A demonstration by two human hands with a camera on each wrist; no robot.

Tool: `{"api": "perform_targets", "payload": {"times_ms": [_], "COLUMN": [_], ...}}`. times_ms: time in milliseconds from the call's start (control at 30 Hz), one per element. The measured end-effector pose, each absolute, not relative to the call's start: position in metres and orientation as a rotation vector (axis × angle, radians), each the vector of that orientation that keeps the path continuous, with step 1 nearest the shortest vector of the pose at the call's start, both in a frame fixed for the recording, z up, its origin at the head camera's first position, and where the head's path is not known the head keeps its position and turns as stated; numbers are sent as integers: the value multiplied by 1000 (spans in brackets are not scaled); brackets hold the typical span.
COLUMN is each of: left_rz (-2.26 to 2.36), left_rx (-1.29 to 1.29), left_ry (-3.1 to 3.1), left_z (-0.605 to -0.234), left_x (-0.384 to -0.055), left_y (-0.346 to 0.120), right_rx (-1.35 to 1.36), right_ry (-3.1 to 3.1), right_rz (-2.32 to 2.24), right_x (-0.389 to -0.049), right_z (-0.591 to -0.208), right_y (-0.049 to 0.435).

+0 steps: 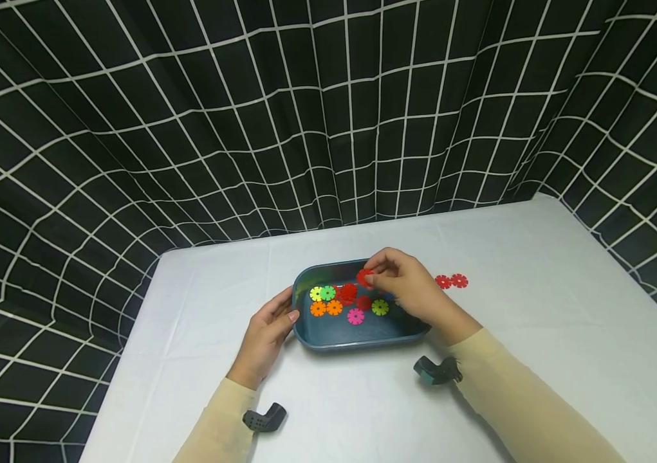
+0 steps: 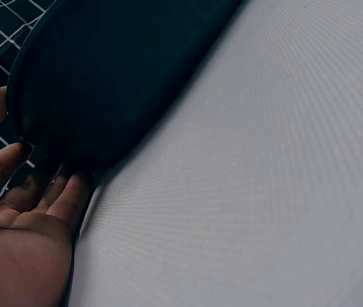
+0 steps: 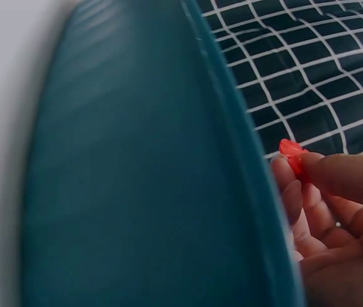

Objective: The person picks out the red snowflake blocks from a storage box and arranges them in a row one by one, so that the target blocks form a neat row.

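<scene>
A dark teal tray [image 1: 328,334] sits on the white table, with flat notched plastic discs inside. At its left end my left hand [image 1: 266,329] holds the tray, thumb at the rim and fingers along the outer wall; the left wrist view shows those fingertips [image 2: 73,192] against the tray. Over the tray's far right part, my right hand [image 1: 409,283] pinches a red notched disc [image 1: 365,277] between thumb and fingers. That red disc [image 3: 294,157] shows edge-on in the right wrist view, above the tray's wall.
Inside the tray lie orange discs [image 1: 318,308], a pink disc [image 1: 356,316], a lime disc [image 1: 380,307], a green disc [image 1: 327,293] and several red ones [image 1: 349,292]. Two red discs [image 1: 459,280] lie on the table to the right. A black curtain [image 1: 328,128] with white grid lines surrounds the table.
</scene>
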State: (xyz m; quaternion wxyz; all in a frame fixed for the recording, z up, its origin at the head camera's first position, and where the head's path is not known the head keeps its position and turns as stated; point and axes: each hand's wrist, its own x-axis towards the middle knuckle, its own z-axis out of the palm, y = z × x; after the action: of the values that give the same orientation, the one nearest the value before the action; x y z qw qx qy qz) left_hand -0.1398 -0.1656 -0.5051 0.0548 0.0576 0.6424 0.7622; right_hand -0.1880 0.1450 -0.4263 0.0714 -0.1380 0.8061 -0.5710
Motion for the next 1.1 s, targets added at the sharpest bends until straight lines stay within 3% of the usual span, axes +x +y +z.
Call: {"api": "perform_targets", "payload": {"times_ms": [1100], "left_rz": [2318], "left_rx": [166], "left_ry": [1939], "left_z": [-503], "left_x": [-139], "left_y": [-164], "right_rx": [-224], "right_ry": [2527], "right_rz": [-1760], "right_x": [-184], "right_z": [-424], "right_y": [231]}}
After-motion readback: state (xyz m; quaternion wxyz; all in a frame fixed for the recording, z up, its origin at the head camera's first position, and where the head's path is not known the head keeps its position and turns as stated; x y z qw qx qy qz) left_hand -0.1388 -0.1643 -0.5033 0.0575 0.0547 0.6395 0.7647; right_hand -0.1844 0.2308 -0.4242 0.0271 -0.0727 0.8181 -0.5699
